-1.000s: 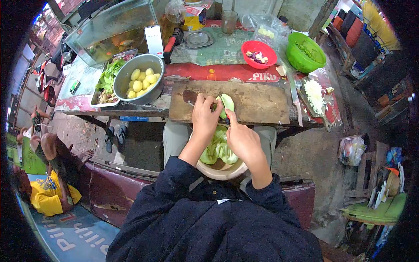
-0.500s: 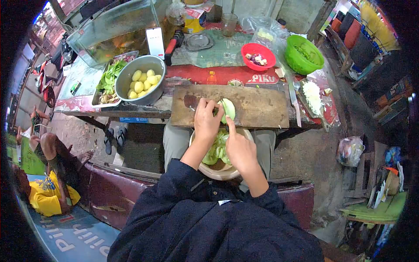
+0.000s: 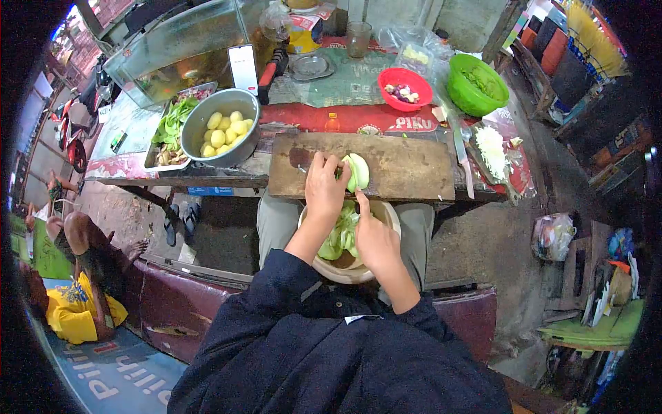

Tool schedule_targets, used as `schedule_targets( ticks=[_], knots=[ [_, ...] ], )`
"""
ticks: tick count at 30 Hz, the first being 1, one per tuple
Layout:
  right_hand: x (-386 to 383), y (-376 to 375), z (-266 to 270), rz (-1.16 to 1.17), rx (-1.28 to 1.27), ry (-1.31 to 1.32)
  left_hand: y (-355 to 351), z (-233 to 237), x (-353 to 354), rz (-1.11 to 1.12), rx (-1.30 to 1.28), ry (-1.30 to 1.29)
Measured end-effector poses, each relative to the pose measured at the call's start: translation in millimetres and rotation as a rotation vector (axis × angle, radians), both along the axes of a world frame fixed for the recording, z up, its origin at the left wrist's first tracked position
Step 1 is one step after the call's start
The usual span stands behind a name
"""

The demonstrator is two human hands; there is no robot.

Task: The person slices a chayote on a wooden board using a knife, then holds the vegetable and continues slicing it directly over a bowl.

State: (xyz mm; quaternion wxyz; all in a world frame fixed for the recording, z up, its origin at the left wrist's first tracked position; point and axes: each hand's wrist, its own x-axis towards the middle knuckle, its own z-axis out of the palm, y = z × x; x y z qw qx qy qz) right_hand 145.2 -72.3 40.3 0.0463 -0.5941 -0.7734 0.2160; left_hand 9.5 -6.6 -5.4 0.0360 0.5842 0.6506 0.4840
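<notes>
On the wooden cutting board (image 3: pixel 414 169), a pale green vegetable piece (image 3: pixel 358 172), which looks like chayote, lies under the fingertips of my left hand (image 3: pixel 325 188). Those fingers are bent and press on its left side. My right hand (image 3: pixel 377 239) is closed at the board's near edge, index finger stretched toward the vegetable. It grips what seems to be a knife, mostly hidden beneath the hand. Between my knees, below the board, a cream bowl (image 3: pixel 392 214) holds cut pale green pieces (image 3: pixel 339 236).
Left of the board stand a grey pot (image 3: pixel 243 145) of peeled potatoes and a tray (image 3: pixel 153 164) of greens. To the right are a red bowl (image 3: pixel 407 74), a green basket (image 3: pixel 476 86), another knife (image 3: pixel 463 162) and chopped white vegetable (image 3: pixel 492 153). A person (image 3: pixel 79 303) sits at left.
A split now shows along the vegetable, with a slice parting on its right. My right hand has drawn slightly down and back toward me; my left hand stays on the vegetable.
</notes>
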Motion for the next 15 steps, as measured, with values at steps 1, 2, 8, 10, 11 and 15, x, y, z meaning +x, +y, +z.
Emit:
schedule_targets(
  ticks=[1,2,8,10,11,15],
  knots=[
    [1,-1,1,-0.002,0.002,0.005,2,-2,-1,0.002,0.003,0.011],
    [4,-3,5,-0.01,-0.039,0.028,4,-4,-3,0.006,0.008,0.022],
    [36,-6,-30,-0.02,-0.183,0.55,2,0,-2,0.0,-0.032,-0.029],
    [43,0,-18,-0.04,-0.349,0.872,2,-1,-2,-0.005,-0.025,-0.01],
    [48,-1,-9,-0.098,-0.5,0.966,2,-1,-3,-0.007,-0.02,0.01],
    [63,-3,-2,-0.118,-0.576,1.04,1,2,-3,-0.006,-0.072,0.027]
  ],
)
